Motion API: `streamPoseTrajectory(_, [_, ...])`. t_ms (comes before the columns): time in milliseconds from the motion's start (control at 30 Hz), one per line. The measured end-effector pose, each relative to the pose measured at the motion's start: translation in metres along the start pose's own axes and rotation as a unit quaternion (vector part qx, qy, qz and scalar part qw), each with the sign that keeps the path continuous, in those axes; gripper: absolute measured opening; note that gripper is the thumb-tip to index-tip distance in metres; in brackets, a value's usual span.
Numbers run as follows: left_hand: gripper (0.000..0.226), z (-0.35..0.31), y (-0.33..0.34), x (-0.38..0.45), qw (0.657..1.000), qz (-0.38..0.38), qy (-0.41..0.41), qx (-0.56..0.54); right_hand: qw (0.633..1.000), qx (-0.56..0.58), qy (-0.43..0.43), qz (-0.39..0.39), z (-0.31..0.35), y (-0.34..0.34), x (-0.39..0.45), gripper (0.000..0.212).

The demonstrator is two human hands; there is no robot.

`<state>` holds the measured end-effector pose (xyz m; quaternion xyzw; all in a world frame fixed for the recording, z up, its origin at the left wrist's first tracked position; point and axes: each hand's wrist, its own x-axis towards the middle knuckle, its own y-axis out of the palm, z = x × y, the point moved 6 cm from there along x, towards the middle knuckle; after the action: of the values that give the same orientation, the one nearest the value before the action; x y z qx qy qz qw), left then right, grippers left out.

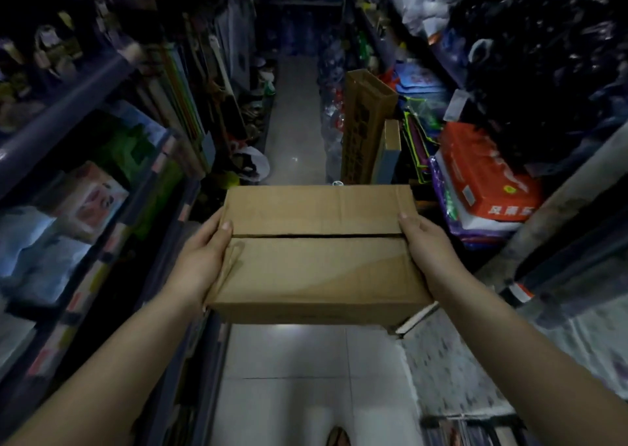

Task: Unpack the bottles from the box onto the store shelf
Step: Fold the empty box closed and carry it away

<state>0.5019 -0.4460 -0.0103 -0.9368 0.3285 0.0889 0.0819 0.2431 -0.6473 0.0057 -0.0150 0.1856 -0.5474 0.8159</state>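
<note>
A brown cardboard box [317, 258] hangs in the air in front of me over the aisle floor. Its two top flaps are folded down, with a dark slit between them. My left hand [200, 258] grips the box's left end, thumb on top. At the right end my right hand [430, 251] holds it the same way. No bottles show; whatever is inside is hidden by the flaps.
A narrow tiled aisle [295, 119] runs ahead between crowded store shelves [102, 187] on the left and stacked goods on the right. A tall cardboard carton [365, 129] stands at the aisle's right, beside a red package [486, 173]. A white bag [255, 163] lies on the floor.
</note>
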Motion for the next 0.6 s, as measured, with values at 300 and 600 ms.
streamPoseTrajectory(300, [0.035,-0.013,0.012,0.151,1.0,-0.003,-0.027,0.011,1.0,0.003,0.003,0.018,0.041,0.053,0.149,0.037])
streamPoseTrajectory(600, [0.035,-0.025,0.014,0.361,1.0,0.011,-0.022,0.014,1.0,0.007,0.012,-0.001,0.082,0.15,0.308,0.03])
